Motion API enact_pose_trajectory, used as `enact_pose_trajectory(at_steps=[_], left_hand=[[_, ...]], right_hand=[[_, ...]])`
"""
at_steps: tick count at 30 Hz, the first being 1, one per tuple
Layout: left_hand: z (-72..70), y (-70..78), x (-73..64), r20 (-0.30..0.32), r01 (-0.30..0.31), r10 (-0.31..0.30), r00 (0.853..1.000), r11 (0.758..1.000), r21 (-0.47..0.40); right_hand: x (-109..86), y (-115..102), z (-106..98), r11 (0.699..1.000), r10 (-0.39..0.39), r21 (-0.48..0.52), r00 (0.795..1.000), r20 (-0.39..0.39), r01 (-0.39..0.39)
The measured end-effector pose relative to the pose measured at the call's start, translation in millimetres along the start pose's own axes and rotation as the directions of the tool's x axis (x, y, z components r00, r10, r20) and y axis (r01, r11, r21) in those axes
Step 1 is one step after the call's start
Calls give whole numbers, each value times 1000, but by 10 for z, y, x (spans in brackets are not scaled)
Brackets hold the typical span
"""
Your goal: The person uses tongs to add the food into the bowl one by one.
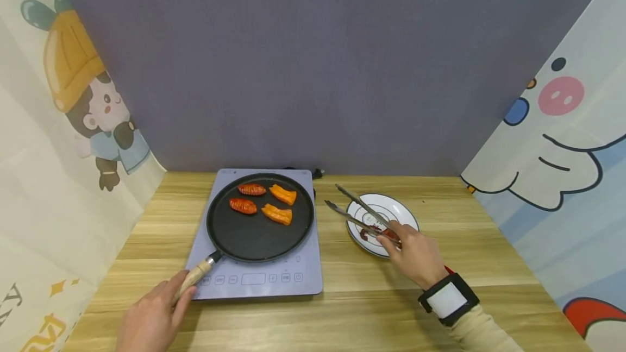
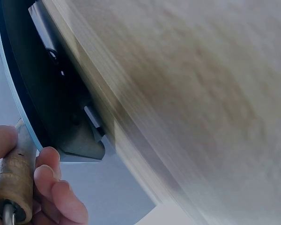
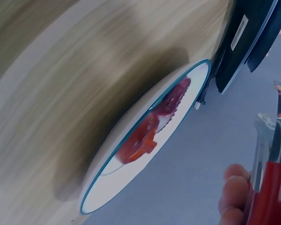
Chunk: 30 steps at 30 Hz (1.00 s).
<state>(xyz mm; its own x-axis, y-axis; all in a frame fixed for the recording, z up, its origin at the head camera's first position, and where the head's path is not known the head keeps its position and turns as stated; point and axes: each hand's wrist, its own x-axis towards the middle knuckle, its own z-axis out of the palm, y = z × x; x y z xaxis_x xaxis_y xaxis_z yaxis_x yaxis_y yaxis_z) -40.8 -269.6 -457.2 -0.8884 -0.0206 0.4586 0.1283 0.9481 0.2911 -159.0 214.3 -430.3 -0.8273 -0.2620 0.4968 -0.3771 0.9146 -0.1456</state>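
Observation:
My left hand [image 1: 152,311] grips the wooden handle [image 1: 198,275] of a flat black frying pan [image 1: 254,243]. Two scored reddish pieces of food [image 1: 243,206] lie at the pan's left, two orange strips [image 1: 277,214] to their right. In my right hand [image 1: 415,254] is a pair of metal tongs [image 1: 359,216], held over the white plate [image 1: 407,212], their tips apart with nothing between them and pointing towards the pan. Red grips [image 3: 271,197] on the tongs show in the right wrist view. Dark red and orange food pieces [image 3: 139,138] rest on the plate.
Beneath the pan is a flat induction cooktop [image 1: 313,281] with touch buttons along its front. A black plug [image 1: 318,173] lies behind it near the grey back panel [image 1: 313,69]. Everything stands on a wood-grain table [image 1: 352,308], between printed side curtains.

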Motion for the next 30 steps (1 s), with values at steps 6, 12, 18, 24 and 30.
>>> enact_pose_trajectory(at_steps=[6, 12, 18, 24, 30], left_hand=[[6, -6, -7, 11, 6, -6, 1000, 1000, -2], [8, -10, -5, 11, 9, -9, 1000, 1000, 3], [10, -19, -5, 3, -1, 1, 1000, 1000, 0], [9, -13, -12, 10, 1, -1, 1000, 1000, 1], [3, -2, -10, 13, 10, -10, 1000, 1000, 4]], right_hand=[[-60, 85, -29, 1000, 25, -18, 1000, 5, -25], [-129, 149, -36, 999, 28, -31, 1000, 0, -28], [-165, 185, -52, 999, 27, -36, 1000, 4, -27], [-198, 230, -67, 998, 30, -58, 999, 20, -28], [-246, 276, -107, 995, 72, -72, 993, 90, -66]])
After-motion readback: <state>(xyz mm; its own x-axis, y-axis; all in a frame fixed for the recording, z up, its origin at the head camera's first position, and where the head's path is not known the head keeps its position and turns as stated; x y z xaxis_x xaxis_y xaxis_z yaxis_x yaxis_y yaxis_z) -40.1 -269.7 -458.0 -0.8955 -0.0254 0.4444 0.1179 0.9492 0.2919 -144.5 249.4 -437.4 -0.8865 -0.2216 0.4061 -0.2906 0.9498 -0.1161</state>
